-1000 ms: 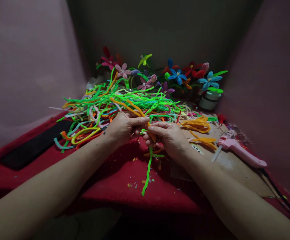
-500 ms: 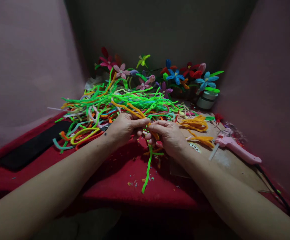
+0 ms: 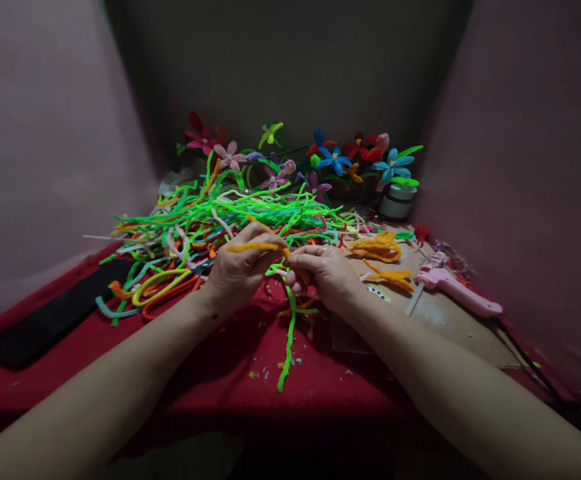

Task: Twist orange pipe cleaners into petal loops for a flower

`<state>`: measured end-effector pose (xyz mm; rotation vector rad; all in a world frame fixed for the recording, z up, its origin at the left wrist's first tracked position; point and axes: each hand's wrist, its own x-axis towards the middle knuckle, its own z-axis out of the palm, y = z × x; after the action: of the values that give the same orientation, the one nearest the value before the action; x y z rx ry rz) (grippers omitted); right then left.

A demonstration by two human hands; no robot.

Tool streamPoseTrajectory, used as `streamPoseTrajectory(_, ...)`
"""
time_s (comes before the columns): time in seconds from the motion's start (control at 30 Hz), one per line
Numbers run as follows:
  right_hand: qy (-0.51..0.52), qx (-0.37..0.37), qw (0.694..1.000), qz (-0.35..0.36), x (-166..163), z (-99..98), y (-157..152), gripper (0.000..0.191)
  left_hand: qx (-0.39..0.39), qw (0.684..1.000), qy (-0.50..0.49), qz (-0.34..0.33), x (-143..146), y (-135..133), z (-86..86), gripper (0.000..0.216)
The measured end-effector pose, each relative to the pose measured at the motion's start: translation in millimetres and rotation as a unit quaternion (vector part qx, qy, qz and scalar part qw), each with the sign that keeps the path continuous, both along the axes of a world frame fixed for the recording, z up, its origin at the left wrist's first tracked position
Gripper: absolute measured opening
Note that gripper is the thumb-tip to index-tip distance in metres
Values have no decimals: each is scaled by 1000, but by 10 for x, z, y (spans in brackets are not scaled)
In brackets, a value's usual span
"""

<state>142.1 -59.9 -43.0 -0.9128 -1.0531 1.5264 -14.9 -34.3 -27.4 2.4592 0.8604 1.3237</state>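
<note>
Both hands meet over the front of the red cloth. My left hand (image 3: 243,263) is closed in a pinch on an orange pipe cleaner (image 3: 253,247), whose loose ends stick out to the left across its fingers. My right hand (image 3: 324,270) pinches the same orange strand from the other side, fingers curled. Below the hands a green pipe cleaner (image 3: 290,340) hangs or lies down toward the table's front edge; its upper end is hidden by the fingers. Behind them spreads a tangled pile of pipe cleaners (image 3: 210,207), mostly green.
Yellow-and-red handled scissors (image 3: 163,285) lie left of my hands, beside a dark flat bar (image 3: 55,313). At right, a pink glue gun (image 3: 463,293) and orange bundles (image 3: 377,247) rest on cardboard (image 3: 440,317). Fuzzy flowers (image 3: 334,159) and a white jar (image 3: 397,201) stand behind.
My left hand has turned over more, and the orange ends have swung down to the left across it. The right hand keeps its pinch. The whole view has shifted slightly.
</note>
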Motion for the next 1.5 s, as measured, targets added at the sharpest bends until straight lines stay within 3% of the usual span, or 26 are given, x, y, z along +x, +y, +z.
streamPoseTrajectory(0.13,5,14,999,39,37,0,18,12,104,987,119,-10,-104,92,33,23)
streamPoseTrajectory(0.23,-5,18,997,72,65,6,28,11,124,972,188,-67,-165,118,109,23)
streamPoseTrajectory(0.33,-28,12,995,97,86,18,24,9,90,966,212,-117,-188,116,129,22)
streamPoseTrajectory(0.47,-58,9,993,107,94,50,-12,9,28,978,185,-92,-162,74,142,20)
streamPoseTrajectory(0.57,-88,35,991,97,66,83,-61,12,-65,984,151,-61,-141,25,210,15)
streamPoseTrajectory(0.63,-122,78,986,82,33,101,-101,15,-168,976,131,-45,-142,0,258,13)
streamPoseTrajectory(0.7,-192,156,968,42,2,111,-145,18,-320,942,94,-48,-142,-13,280,14)
streamPoseTrajectory(0.73,-243,209,947,9,-9,111,-168,17,-406,910,59,-61,-136,-17,278,17)
streamPoseTrajectory(0.83,-396,383,827,-115,-15,96,-222,16,-624,767,-77,-129,-79,-25,241,22)
streamPoseTrajectory(0.9,-448,443,759,-163,-6,80,-238,17,-694,685,-151,-160,-26,-30,212,20)
streamPoseTrajectory(0.97,-447,445,754,-183,0,71,-234,18,-700,668,-188,-169,8,-31,191,18)
streamPoseTrajectory(1.0,-425,425,778,-183,-1,72,-225,18,-688,681,-190,-166,13,-28,184,19)
streamPoseTrajectory(1.07,-338,354,857,-161,-11,85,-203,18,-636,735,-183,-147,-2,-18,180,24)
streamPoseTrajectory(1.13,-224,262,931,-117,-24,108,-180,18,-538,817,-177,-108,-38,-14,191,21)
streamPoseTrajectory(1.2,-134,196,968,-81,-31,132,-160,16,-390,903,-162,-75,-76,-23,217,17)
streamPoseTrajectory(1.3,-76,159,983,-50,-24,151,-139,15,-151,984,-69,-61,-114,-52,259,13)
streamPoseTrajectory(1.4,-75,154,985,-17,-13,148,-130,17,16,998,27,-52,-126,-59,270,11)
streamPoseTrajectory(1.5,-140,189,972,-25,-16,131,-152,18,58,995,60,-45,-120,-48,254,13)
